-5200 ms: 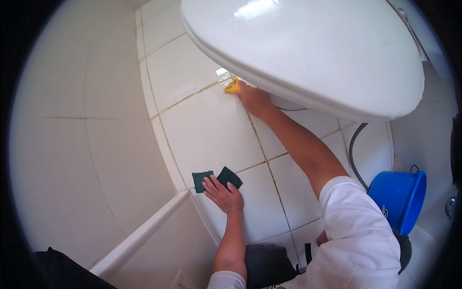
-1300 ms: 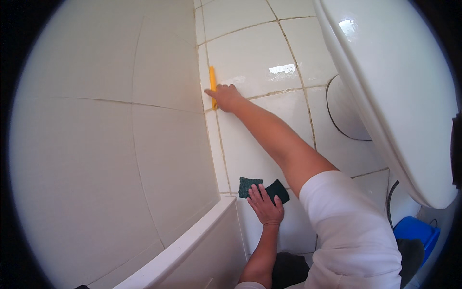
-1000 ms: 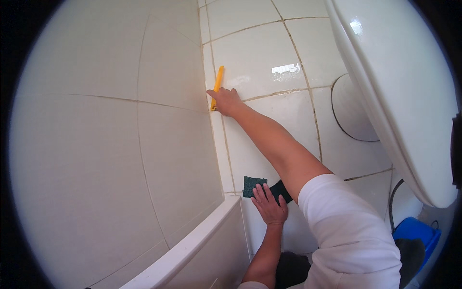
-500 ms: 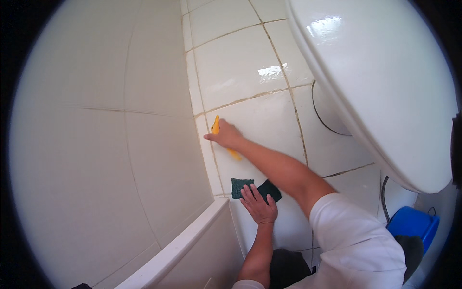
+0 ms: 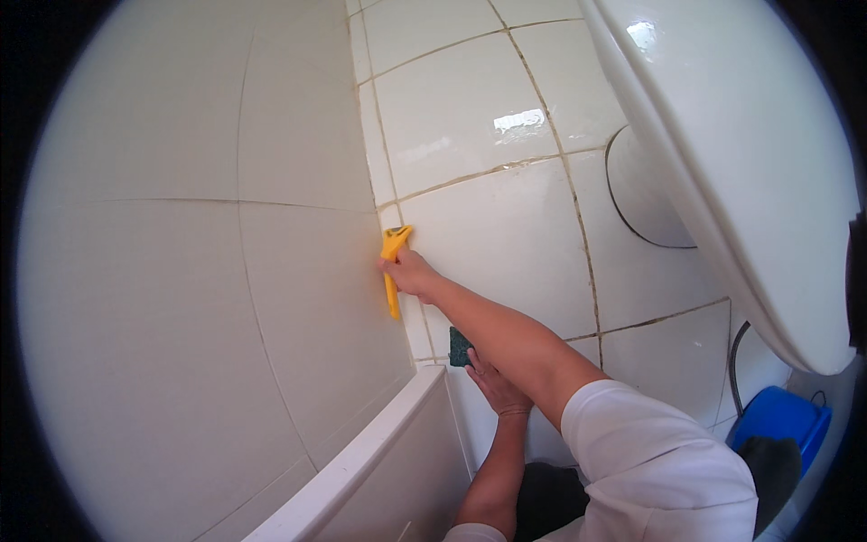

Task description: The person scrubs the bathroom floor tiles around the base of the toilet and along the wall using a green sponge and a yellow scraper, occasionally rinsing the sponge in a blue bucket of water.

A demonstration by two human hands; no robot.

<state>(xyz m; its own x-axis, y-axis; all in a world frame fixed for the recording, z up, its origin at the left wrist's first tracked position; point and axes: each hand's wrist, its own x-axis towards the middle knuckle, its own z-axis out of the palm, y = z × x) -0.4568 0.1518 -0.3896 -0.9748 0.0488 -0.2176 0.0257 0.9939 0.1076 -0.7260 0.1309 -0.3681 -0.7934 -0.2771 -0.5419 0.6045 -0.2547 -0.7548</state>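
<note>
My right hand (image 5: 412, 275) grips a yellow scraper (image 5: 395, 242) by its handle, which sticks out below the fingers toward me. The tool's wide head lies by the grout at the foot of the left wall. Closer to me, my left hand (image 5: 497, 387) rests low on the floor, its fingers stretched out and touching a dark green scouring pad (image 5: 459, 347). My right forearm crosses over and hides part of that hand and some of the floor around it.
White floor tiles (image 5: 492, 235) with brown grout lines spread ahead. A beige tiled wall (image 5: 172, 289) rises on the left, with a white ledge (image 5: 352, 452) near me. On the right stand a white toilet (image 5: 741, 163) and a blue bucket (image 5: 781, 420).
My right hand has shifted left to the wall's foot, and the scraper has turned more upright. My view has moved slightly. The second green pad is now hidden behind my right forearm.
</note>
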